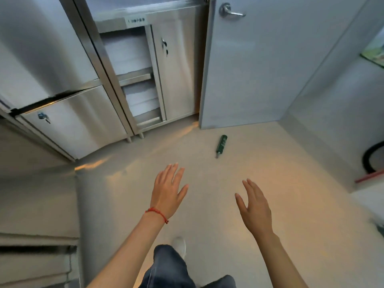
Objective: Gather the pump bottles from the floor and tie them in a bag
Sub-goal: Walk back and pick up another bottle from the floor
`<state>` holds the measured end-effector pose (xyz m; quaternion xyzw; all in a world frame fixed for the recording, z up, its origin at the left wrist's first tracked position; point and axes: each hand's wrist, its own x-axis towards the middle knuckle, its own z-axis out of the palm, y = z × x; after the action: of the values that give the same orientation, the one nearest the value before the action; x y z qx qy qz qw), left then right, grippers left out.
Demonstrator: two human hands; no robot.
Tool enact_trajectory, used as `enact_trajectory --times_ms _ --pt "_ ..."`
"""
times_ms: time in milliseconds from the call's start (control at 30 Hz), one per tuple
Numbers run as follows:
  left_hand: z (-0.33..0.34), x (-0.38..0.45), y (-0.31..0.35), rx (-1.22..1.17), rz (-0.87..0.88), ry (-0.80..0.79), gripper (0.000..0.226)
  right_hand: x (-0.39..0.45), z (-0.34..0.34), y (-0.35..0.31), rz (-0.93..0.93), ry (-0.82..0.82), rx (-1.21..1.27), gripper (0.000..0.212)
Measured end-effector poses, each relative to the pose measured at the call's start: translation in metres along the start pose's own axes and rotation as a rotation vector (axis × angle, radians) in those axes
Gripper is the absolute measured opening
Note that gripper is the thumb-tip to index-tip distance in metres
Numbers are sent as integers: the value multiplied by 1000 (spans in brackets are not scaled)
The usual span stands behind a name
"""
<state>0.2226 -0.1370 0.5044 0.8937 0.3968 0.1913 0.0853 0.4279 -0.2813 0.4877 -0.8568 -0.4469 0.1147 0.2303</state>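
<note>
One green pump bottle point(221, 145) is lying on the floor point(270, 204) near the door point(270, 69); left hand point(168, 194) and right hand point(256, 206) are hovering with grip spread, empty. Risk: it's round, so a nudge could be sending it rolling.

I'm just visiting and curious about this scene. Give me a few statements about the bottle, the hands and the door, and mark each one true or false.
1. A green bottle lies on its side on the floor. True.
2. The right hand is gripping the bottle. False: it is open and empty, apart from the bottle.
3. The left hand has a red string bracelet at its wrist. True.
4. The bottle rests inside the steel cabinet. False: it is on the open floor, near the foot of the grey door.
5. The left hand holds a bag. False: it is open and empty, and no bag is in view.
</note>
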Motion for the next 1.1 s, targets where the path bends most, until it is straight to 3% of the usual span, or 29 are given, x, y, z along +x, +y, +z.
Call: enact_trajectory --times_ms 233,467,667,800,967,1100 --pt "28 107 -3 -32 131 -93 48 70 -11 10 137 90 19 47" --pt "89 206 42 -69 173 -189 49 153 -29 69 206 105 25 46" --pt "132 291 92 -80 102 -250 44 253 -65 123 150 46 7 47" --pt "147 341 111 -71 13 -275 53 320 -85 147 82 -23 -19 48" --pt "168 400 108 -57 -93 -257 71 409 -86 159 11 -70 -27 48" --pt "193 453 94 -58 -173 -242 60 490 -76 157 -63 -117 -56 48"
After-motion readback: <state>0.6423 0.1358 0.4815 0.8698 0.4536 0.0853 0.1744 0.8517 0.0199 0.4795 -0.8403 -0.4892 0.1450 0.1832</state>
